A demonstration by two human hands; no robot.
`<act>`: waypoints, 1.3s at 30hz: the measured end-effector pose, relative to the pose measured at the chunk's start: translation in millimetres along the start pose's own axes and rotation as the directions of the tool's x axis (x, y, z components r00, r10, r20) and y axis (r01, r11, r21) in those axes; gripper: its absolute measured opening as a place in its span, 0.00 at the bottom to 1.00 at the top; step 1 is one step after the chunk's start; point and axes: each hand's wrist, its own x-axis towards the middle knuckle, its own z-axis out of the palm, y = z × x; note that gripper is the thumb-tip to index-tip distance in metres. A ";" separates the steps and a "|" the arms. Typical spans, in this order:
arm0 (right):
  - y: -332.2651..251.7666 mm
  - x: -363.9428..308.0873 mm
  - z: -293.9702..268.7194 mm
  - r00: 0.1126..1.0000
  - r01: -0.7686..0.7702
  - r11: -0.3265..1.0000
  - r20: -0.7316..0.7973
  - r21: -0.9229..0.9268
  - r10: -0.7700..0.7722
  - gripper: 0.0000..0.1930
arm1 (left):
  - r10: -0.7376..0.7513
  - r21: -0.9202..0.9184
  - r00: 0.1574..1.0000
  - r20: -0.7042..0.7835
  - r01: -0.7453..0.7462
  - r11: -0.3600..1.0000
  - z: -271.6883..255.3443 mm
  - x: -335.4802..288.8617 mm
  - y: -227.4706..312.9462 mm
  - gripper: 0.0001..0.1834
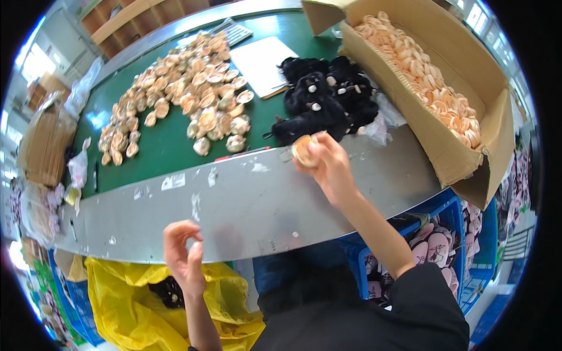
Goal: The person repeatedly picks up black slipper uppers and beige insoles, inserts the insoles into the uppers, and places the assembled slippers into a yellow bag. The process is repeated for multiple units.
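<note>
My right hand (pixel 335 172) is closed on a small round peach-coloured cup-like piece (pixel 304 151), held over the metal edge of the workbench (pixel 257 193). My left hand (pixel 184 251) hangs over the near edge of the bench, fingers loosely curled and thumb apart, with nothing visible in it. Just beyond my right hand lies a heap of black plush pieces (pixel 316 111) with small pale bits on them. A spread heap of round cup-like pieces (pixel 170 88), peach and whitish, covers part of the green surface (pixel 170 146) further left.
A long cardboard box (pixel 404 99) full of pale orange curved pieces (pixel 421 73) stands at the right. White paper (pixel 260 61) and a calculator (pixel 235 32) lie at the back. Below the bench are a yellow bag (pixel 129 310) and a blue crate (pixel 360 275) with pink printed pieces (pixel 436 245).
</note>
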 end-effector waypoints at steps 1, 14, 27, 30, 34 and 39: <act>-0.9 -12.0 -21.6 1.000 0.002 1.000 -0.013 0.020 -0.002 0.11 | 0.001 -0.033 0.988 0.155 0.004 0.999 14.0 20.3 2.8 0.13; 9.1 -99.0 -125.7 0.829 0.233 0.817 -0.331 -0.528 -0.450 0.08 | 0.415 0.271 0.604 0.681 -0.733 0.624 297.0 242.3 -15.1 0.22; 14.4 -86.4 -127.9 0.769 0.216 0.355 -0.065 -0.910 -0.636 0.08 | -0.146 0.418 0.406 0.902 -0.739 0.528 396.9 298.6 -78.2 0.29; 12.2 -86.4 -126.5 0.784 0.228 0.314 -0.018 -0.922 -0.621 0.08 | -0.059 0.358 0.383 0.922 -0.783 0.509 352.9 288.5 -76.7 0.27; 12.8 -82.8 -126.9 0.744 0.287 0.263 0.041 -0.921 -0.667 0.09 | 0.028 0.350 0.402 0.915 -0.828 0.439 327.6 273.7 -58.0 0.27; 10.0 -87.4 -128.1 0.781 0.260 0.228 0.065 -0.938 -0.621 0.10 | 0.206 0.271 0.448 0.870 -0.784 0.558 372.2 268.7 -25.6 0.24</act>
